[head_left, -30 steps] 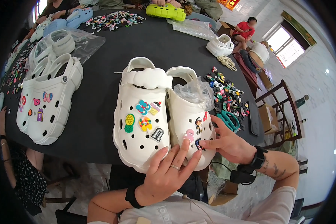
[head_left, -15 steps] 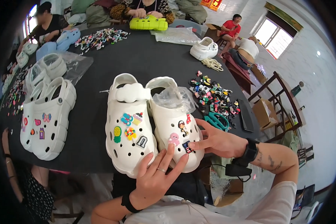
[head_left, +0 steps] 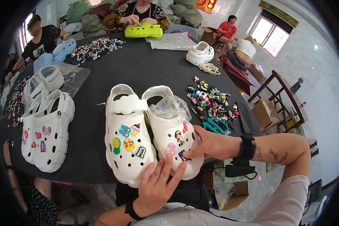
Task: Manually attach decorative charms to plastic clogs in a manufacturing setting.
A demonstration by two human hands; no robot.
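Two white clogs stand side by side in front of me. The left clog [head_left: 118,120] bears several charms, among them a pineapple [head_left: 117,146], a cupcake [head_left: 135,130] and a letter. On the right clog [head_left: 165,130] sit a small figure charm [head_left: 179,138], a pink octopus-like charm [head_left: 171,148] and a dark flag-patterned charm [head_left: 183,155]. My right hand [head_left: 214,145] grips this clog's outer side, its thumb pressing on the flag charm. My left hand [head_left: 156,188] lies with fingers spread over both toes. Clear plastic [head_left: 171,108] fills the right clog's opening.
Loose charms [head_left: 211,98], teal-handled scissors [head_left: 215,126] and a black tray [head_left: 245,117] lie to the right. Another decorated white pair [head_left: 51,132] stands left. Across the black table [head_left: 139,64], a co-worker's hands hold a lime clog [head_left: 144,31].
The view has shifted slightly, so the table appears lower. My right thumb still presses the flag charm, which now looks more tilted. Across the table, the co-worker's hands have lifted a little off the lime clog.
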